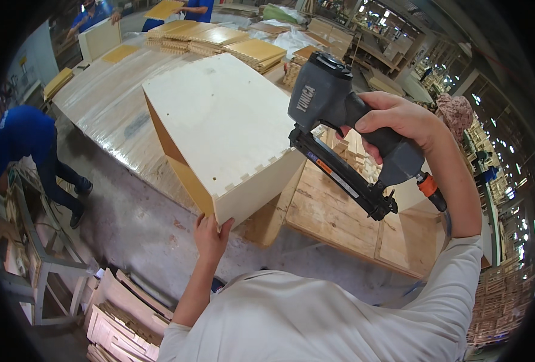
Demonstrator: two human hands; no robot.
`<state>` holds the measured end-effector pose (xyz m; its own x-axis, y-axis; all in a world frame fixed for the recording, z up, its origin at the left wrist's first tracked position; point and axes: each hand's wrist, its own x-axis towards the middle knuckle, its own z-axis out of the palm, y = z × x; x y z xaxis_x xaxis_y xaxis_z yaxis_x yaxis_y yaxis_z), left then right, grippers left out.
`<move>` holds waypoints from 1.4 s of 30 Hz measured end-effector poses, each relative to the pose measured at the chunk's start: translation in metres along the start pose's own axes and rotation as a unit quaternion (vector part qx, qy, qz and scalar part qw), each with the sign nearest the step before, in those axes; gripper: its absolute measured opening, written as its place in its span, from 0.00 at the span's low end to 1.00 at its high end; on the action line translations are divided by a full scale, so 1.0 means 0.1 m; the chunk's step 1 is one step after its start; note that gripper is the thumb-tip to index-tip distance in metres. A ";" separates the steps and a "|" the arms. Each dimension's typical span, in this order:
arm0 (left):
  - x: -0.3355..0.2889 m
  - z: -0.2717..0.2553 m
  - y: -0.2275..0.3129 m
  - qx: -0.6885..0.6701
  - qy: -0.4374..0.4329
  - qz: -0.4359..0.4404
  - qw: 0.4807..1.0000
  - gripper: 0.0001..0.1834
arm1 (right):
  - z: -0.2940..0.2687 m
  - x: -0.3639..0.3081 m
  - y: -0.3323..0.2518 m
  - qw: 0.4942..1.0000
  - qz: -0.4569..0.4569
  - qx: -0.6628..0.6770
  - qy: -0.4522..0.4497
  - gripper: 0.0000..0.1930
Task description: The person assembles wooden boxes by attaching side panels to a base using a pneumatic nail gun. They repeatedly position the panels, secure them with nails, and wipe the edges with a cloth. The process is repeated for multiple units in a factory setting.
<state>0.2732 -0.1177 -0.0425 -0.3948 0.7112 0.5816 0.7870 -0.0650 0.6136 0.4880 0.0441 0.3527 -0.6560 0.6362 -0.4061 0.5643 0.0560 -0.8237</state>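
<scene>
Plainly, the pale wooden box with a broad flat white top panel [219,120] lies in front of the person, over the near edge of the work surface, with finger joints along its near edge and a yellow-brown face showing on its left. Its long axis runs from the near side away toward the far left. The left hand [210,241] is the nearer one: its fingers and thumb grasp the box's lowest near corner. The right hand [394,123] has its fingers wrapped around the handle of a dark grey pneumatic nail gun [328,90], the forefinger by the trigger. The gun's nose lies at the right end of the jointed edge, across from the gripped corner; whether it touches the wood cannot be told. An orange air coupling [426,186] sits at the handle's base. Below the gun is a brown wooden platform [334,211]. Farther out, the large glossy pale work surface [98,90] bears stacked yellow-brown panels [216,35], and a bent co-worker in blue [26,139] stands at the left.
</scene>
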 end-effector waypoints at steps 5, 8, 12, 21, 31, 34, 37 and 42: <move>-0.01 -0.03 -0.01 -0.001 -0.007 -0.005 1.000 0.15 | 0.14 -0.04 -0.05 1.000 -0.025 -0.008 0.016 0.18; -0.02 -0.04 -0.03 0.006 -0.007 -0.003 1.000 0.16 | 0.25 -0.06 -0.09 1.000 -0.027 0.003 -0.003 0.18; -0.01 -0.01 -0.03 0.013 0.000 -0.002 1.000 0.15 | 0.31 -0.02 -0.12 0.999 -0.019 0.002 -0.027 0.18; -0.04 0.00 -0.04 0.009 -0.012 -0.029 0.999 0.14 | 0.40 -0.01 -0.17 0.996 -0.035 -0.057 -0.064 0.15; -0.07 0.00 -0.03 0.005 -0.001 -0.032 0.999 0.14 | 0.75 0.03 -0.30 0.987 -0.054 -0.023 -0.148 0.18; -0.07 -0.02 0.00 0.002 -0.011 -0.039 0.999 0.14 | 0.82 0.06 -0.33 0.984 -0.052 -0.043 -0.163 0.18; -0.08 0.00 -0.01 0.008 0.001 -0.035 0.999 0.14 | 0.86 0.07 -0.33 0.984 -0.042 -0.065 -0.162 0.17; -0.07 0.00 -0.02 -0.059 -0.018 -0.068 0.996 0.14 | 0.82 0.01 -0.29 0.985 -0.048 -0.076 -0.150 0.16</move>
<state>0.2749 -0.1225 -0.0479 -0.4754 0.7438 0.4699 0.6646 -0.0463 0.7457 0.4297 -0.0195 0.3438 -0.8156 0.3678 -0.4467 0.5461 0.2337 -0.8045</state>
